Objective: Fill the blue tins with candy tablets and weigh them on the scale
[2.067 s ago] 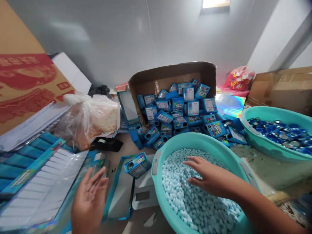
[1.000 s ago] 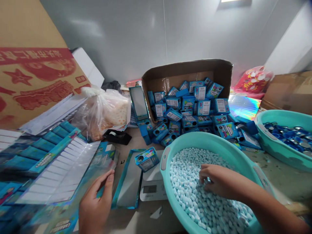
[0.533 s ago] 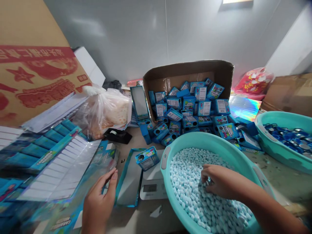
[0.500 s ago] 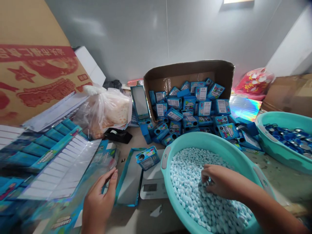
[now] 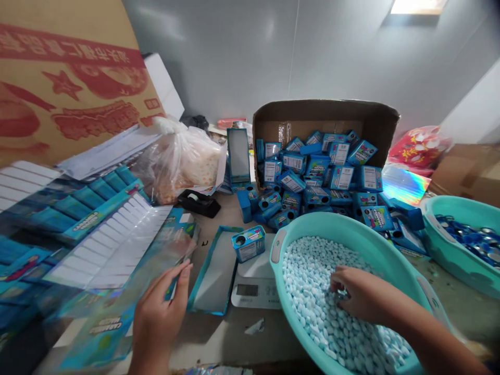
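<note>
My right hand [image 5: 359,291] is down in a turquoise basin [image 5: 279,265] of small pale-blue candies [image 5: 312,271]. Its fingers curl into the candies, and the fingertips are partly hidden. At lower left my left hand [image 5: 162,307] has thumb and fingertips pressed together beside a clear plastic film [image 5: 175,252]; what it pinches, if anything, I cannot make out. Between the hands, a small blue box with a round hole [image 5: 249,243] sits on a white digital scale [image 5: 253,291]. A shallow blue tray box [image 5: 216,271] lies left of the scale.
Behind the basin a carton [image 5: 326,112] lies with many small blue boxes spilling out. A second basin [image 5: 433,219] with blue-and-silver pieces is at right. A black tape dispenser [image 5: 199,203], a plastic bag [image 5: 183,156] and packed display boxes [image 5: 84,208] stand left.
The view has turned left, so everything sits further right in the picture. My right hand stays in the candies with fingers curled. My left hand keeps its pinched pose near the film.
</note>
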`<state>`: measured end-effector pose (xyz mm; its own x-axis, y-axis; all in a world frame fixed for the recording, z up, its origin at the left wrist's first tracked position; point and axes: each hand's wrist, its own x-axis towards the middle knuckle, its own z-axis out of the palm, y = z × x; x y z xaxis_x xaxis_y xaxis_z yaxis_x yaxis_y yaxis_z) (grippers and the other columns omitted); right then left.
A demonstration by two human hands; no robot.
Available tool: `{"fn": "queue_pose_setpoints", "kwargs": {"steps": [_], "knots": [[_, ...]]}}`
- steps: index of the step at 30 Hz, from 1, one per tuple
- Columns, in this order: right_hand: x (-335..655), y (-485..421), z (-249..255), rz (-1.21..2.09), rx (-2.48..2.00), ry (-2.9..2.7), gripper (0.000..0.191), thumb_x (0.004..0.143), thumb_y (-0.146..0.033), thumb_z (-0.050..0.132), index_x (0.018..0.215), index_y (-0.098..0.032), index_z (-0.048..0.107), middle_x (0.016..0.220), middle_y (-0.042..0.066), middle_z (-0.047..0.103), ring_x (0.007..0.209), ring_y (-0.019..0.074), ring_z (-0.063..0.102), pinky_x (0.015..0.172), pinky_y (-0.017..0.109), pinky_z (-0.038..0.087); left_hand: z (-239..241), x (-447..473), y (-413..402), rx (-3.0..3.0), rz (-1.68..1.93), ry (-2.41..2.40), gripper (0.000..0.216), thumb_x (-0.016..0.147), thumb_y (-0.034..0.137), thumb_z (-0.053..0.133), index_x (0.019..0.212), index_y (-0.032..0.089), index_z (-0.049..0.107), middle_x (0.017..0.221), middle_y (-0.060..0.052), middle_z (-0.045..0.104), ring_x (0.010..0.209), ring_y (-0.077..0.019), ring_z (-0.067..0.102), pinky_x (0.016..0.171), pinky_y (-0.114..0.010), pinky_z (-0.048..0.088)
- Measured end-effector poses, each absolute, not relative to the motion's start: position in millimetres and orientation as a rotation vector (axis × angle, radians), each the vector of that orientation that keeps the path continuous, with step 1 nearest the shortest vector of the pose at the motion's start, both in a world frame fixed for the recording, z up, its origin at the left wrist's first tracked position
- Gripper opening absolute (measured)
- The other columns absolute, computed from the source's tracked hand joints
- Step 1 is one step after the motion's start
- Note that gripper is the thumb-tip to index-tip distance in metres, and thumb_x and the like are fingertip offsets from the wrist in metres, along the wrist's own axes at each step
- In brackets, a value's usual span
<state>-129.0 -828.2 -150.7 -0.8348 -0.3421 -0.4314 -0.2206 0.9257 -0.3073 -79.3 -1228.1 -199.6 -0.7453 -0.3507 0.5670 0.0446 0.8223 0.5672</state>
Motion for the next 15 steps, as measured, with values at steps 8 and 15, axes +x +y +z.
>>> {"fn": "queue_pose_setpoints", "kwargs": {"steps": [8, 15], "knots": [[-136.8, -828.4, -145.4, -0.472, -0.397, 2.715, 0.056, 0.073, -0.036, 0.072, 0.127, -0.023, 0.062, 0.147, 0.016, 0.045, 0.137, 0.0362, 0.040, 0.112, 0.050, 0.033, -203.0, -125.2, -1177.3, 0.108, -1.259, -2.566, 0.084, 0.073, 0.043, 0.075, 0.145, 0.023, 0.038, 0.137, -0.012, 0.061, 0.126, -0.0291, 0.058, 0.107, -0.048, 0.046], [-132.3, -830.4, -144.5, -0.662, -0.300, 2.397, 0.066, 0.093, -0.066, 0.039, 0.140, -0.024, 0.054, 0.148, 0.018, 0.045, 0.143, 0.0392, 0.033, 0.114, 0.057, 0.027, -164.7, -120.3, -1118.4, -0.040, -0.968, -2.314, 0.034, 0.077, 0.042, 0.068, 0.105, 0.023, 0.062, 0.100, -0.006, 0.067, 0.094, -0.0257, 0.065, 0.089, -0.044, 0.052]]}}
